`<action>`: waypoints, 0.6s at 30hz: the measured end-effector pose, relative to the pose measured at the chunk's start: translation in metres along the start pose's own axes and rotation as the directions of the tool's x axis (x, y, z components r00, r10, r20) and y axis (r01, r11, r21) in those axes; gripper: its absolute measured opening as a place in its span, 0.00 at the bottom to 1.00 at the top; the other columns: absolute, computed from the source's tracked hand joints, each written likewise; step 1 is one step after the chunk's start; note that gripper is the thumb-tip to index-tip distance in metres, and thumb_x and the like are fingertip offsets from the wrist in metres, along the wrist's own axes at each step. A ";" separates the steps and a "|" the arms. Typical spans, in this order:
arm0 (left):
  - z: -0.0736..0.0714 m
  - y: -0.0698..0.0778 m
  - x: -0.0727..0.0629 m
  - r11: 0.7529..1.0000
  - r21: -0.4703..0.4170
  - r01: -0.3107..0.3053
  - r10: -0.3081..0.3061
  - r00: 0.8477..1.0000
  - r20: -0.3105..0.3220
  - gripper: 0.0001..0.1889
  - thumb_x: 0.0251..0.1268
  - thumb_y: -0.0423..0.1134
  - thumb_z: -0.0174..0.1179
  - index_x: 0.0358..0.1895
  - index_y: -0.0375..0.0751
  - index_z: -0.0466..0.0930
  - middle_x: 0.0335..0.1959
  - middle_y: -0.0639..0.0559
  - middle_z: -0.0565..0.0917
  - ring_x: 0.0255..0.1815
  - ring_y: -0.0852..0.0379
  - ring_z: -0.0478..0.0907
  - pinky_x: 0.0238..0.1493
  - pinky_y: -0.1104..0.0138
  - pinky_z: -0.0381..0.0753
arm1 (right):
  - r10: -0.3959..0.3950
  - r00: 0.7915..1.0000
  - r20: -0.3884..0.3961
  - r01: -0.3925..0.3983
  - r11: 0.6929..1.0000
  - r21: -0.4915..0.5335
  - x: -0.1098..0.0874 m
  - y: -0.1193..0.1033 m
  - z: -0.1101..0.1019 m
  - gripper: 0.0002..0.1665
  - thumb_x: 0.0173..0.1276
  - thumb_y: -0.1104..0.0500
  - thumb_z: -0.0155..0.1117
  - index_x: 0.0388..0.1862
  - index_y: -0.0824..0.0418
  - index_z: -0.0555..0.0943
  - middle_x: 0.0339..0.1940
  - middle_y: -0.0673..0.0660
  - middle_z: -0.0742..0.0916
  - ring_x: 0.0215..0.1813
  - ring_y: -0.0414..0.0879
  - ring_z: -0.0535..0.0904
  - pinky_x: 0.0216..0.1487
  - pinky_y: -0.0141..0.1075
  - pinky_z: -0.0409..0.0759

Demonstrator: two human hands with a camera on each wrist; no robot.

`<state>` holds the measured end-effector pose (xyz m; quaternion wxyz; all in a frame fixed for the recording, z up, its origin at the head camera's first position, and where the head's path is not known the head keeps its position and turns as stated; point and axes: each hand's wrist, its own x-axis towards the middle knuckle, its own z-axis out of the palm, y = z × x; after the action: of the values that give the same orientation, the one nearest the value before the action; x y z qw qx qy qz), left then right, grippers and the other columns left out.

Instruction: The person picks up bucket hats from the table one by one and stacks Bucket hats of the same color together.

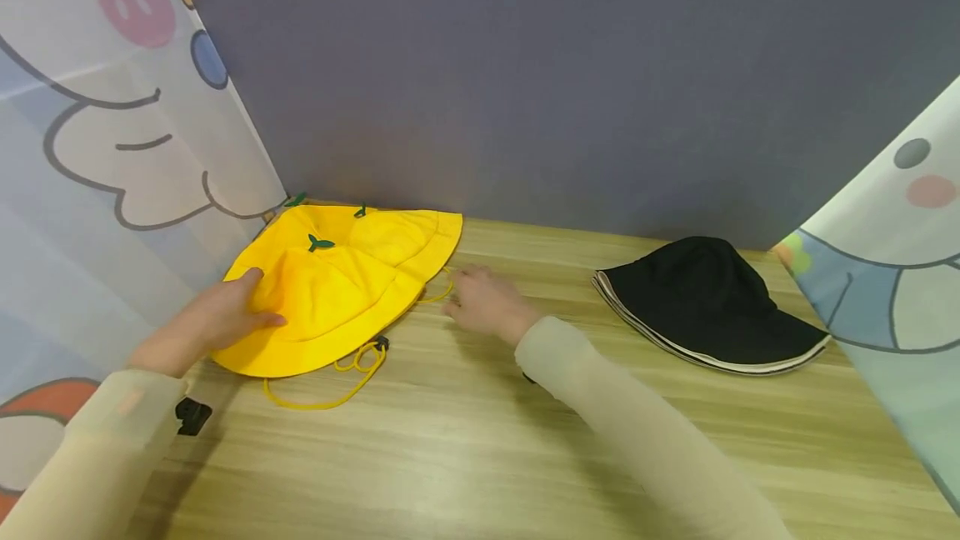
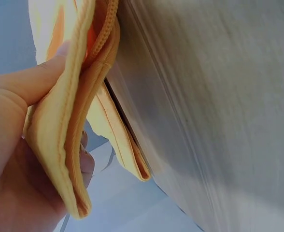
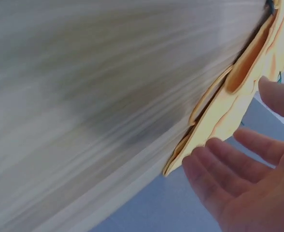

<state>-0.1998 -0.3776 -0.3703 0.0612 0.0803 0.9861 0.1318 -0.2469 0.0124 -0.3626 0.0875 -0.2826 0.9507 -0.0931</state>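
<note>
Several yellow bucket hats (image 1: 330, 298) with small green sprouts on top lie overlapping at the left of the table. My left hand (image 1: 232, 315) grips the front hat by its left side; in the left wrist view the thumb lies on one face of the folded yellow brim (image 2: 60, 140) and fingers show behind it. My right hand (image 1: 487, 302) is just right of the hats, near a thin yellow cord (image 1: 442, 290). Its fingers (image 3: 238, 164) are spread and loosely bent in the right wrist view, with nothing between them.
Black bucket hats (image 1: 705, 307) with pale brim edges lie stacked at the right of the wooden table (image 1: 420, 457). A yellow cord loop (image 1: 322, 405) hangs out in front of the yellow hats. A grey panel (image 1: 555, 90) stands behind, with cartoon-printed sheets (image 1: 97, 190) at both sides.
</note>
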 end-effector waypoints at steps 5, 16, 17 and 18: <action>-0.002 0.003 -0.001 1.000 -0.007 0.012 -0.012 1.000 0.007 0.49 0.66 0.52 0.68 0.68 0.13 0.53 0.62 0.10 0.65 0.59 0.17 0.68 0.60 0.33 0.68 | 0.003 1.000 -0.012 -0.002 0.999 0.038 0.008 -0.013 0.003 0.34 0.78 0.44 0.58 0.75 0.60 0.70 0.72 0.59 0.76 0.73 0.55 0.70 0.68 0.48 0.72; -0.005 0.011 -0.001 1.000 0.001 -0.014 0.014 1.000 -0.001 0.47 0.65 0.52 0.68 0.67 0.14 0.54 0.59 0.11 0.69 0.56 0.19 0.72 0.56 0.34 0.71 | -0.047 0.993 0.113 0.030 0.989 0.147 0.028 -0.035 0.005 0.47 0.78 0.40 0.56 0.83 0.61 0.52 0.82 0.61 0.61 0.83 0.55 0.51 0.80 0.46 0.52; -0.005 0.011 -0.001 1.000 -0.002 -0.012 0.012 1.000 0.000 0.48 0.65 0.52 0.69 0.67 0.14 0.54 0.59 0.11 0.69 0.56 0.19 0.72 0.56 0.34 0.72 | -0.048 0.992 0.121 0.028 0.986 0.164 0.030 -0.035 0.006 0.47 0.78 0.39 0.55 0.83 0.62 0.51 0.82 0.61 0.61 0.83 0.54 0.50 0.79 0.46 0.52; -0.005 0.011 -0.002 1.000 -0.004 -0.010 0.010 1.000 0.000 0.48 0.65 0.53 0.69 0.67 0.14 0.54 0.58 0.11 0.69 0.55 0.19 0.73 0.55 0.35 0.72 | -0.052 0.991 0.126 0.028 0.983 0.180 0.032 -0.035 0.006 0.48 0.78 0.39 0.55 0.84 0.62 0.51 0.82 0.60 0.61 0.83 0.54 0.51 0.79 0.45 0.52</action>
<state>-0.1975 -0.3688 -0.3621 0.0607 0.0853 0.9854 0.1341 -0.2535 -0.0352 -0.3642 0.1721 -0.2982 0.9250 -0.1607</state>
